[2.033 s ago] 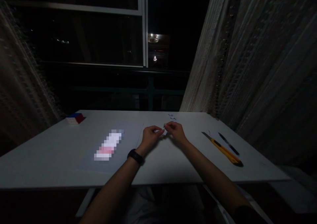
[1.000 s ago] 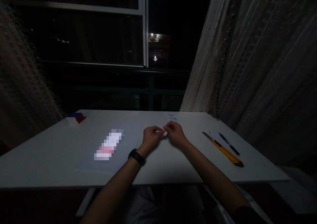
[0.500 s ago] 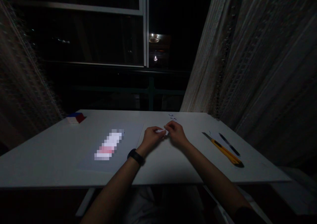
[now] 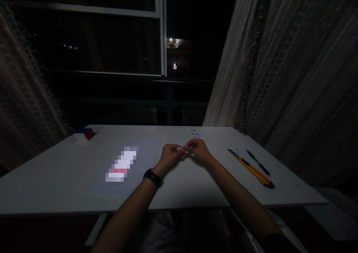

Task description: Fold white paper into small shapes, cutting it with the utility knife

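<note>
Both hands meet over the middle of the white table (image 4: 179, 193). My left hand (image 4: 171, 155), with a dark band on its wrist, pinches a small white piece of paper (image 4: 179, 148). From the other side my right hand (image 4: 199, 150) closes its thumb and fingers on the same piece. Fingers cover most of the paper, so its shape cannot be made out. Just beyond my right hand lie several small paper pieces with dark marks (image 4: 195, 134), at the table's far side.
A lit, blurred-out phone screen (image 4: 123, 165) lies on a pale sheet (image 4: 151, 161) at left. A blue, red and white cube (image 4: 84, 134) sits far left. To the right are a yellow box cutter (image 4: 251, 169) and a black pen (image 4: 257, 162). Curtains (image 4: 232, 59) flank a dark window.
My right hand's fingers have shifted slightly on the white paper, and its hold looks lower and flatter. The view has tilted a little. The table's other things lie as before.
</note>
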A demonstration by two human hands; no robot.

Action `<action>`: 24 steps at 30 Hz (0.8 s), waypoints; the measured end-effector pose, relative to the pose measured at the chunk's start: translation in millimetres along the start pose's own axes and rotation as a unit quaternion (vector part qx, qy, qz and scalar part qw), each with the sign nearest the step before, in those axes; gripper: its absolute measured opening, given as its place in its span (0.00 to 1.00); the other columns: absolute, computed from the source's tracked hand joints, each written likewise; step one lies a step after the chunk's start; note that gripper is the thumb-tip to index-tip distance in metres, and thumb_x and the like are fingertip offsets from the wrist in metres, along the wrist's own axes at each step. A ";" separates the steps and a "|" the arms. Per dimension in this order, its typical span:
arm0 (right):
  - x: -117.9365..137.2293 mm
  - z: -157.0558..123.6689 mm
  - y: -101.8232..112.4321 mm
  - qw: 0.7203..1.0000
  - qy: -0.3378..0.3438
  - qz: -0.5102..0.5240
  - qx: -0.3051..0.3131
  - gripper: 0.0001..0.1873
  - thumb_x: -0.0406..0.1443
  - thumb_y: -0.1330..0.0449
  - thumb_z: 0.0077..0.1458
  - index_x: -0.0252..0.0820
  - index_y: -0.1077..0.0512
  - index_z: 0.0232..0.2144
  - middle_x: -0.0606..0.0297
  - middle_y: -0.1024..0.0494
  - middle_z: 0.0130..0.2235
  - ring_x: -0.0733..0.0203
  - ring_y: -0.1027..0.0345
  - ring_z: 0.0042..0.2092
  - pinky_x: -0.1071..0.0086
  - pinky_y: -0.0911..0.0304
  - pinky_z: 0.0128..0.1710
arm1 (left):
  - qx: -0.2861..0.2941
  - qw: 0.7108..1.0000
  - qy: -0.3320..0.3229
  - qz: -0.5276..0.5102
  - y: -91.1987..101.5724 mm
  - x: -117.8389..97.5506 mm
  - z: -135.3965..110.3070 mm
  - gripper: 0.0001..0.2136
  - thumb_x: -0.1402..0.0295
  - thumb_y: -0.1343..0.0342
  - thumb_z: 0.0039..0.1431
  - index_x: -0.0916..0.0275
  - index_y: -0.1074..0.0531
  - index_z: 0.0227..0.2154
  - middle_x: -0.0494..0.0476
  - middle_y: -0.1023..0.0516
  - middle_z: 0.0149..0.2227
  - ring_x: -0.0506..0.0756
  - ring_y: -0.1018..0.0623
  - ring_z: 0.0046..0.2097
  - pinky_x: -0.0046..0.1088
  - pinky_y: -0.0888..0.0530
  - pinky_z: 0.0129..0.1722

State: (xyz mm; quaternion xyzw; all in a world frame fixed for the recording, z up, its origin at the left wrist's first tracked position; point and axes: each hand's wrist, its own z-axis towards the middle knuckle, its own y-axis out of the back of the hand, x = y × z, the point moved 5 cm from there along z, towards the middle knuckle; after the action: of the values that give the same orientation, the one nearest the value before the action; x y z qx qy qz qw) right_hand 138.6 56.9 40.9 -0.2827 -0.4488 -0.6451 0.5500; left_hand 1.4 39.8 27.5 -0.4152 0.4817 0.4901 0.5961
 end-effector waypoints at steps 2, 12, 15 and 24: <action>0.4 0.0 0.4 1.000 -0.007 0.008 -0.004 0.10 0.40 0.35 0.37 0.38 0.28 0.17 0.65 0.27 0.20 0.62 0.35 0.25 0.68 0.40 0.28 | -0.012 1.000 -0.005 0.020 0.9 1.3 1.0 0.11 0.65 0.38 0.39 0.71 0.25 0.21 0.59 0.25 0.20 0.51 0.28 0.22 0.25 0.33 0.23; -3.3 0.0 -0.2 0.997 -0.035 0.051 -0.036 0.07 0.37 0.35 0.34 0.38 0.28 0.16 0.66 0.27 0.19 0.63 0.36 0.24 0.68 0.41 0.27 | -0.014 0.998 -0.020 0.062 0.0 1.7 3.5 0.10 0.64 0.40 0.42 0.70 0.25 0.21 0.58 0.24 0.21 0.50 0.28 0.23 0.23 0.34 0.22; -9.1 1.6 1.1 0.996 -0.045 0.062 -0.052 0.09 0.39 0.34 0.33 0.38 0.28 0.15 0.66 0.27 0.18 0.64 0.36 0.23 0.68 0.42 0.26 | -0.007 0.999 -0.015 0.044 -0.6 4.4 4.8 0.11 0.64 0.39 0.41 0.69 0.26 0.23 0.58 0.24 0.21 0.51 0.27 0.23 0.24 0.32 0.23; -18.0 4.6 2.7 0.986 -0.092 0.127 -0.065 0.16 0.43 0.31 0.28 0.37 0.30 0.16 0.68 0.30 0.18 0.67 0.40 0.22 0.70 0.45 0.23 | -0.021 0.997 -0.035 0.071 5.2 7.6 8.5 0.17 0.54 0.46 0.49 0.65 0.32 0.20 0.53 0.28 0.20 0.53 0.26 0.24 0.25 0.33 0.21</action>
State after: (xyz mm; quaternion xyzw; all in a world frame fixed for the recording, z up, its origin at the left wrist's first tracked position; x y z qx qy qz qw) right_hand 144.9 69.3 28.1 -0.4304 -0.4150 -0.5694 0.5642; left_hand -1.9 50.3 21.5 -0.3745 0.4788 0.5555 0.5673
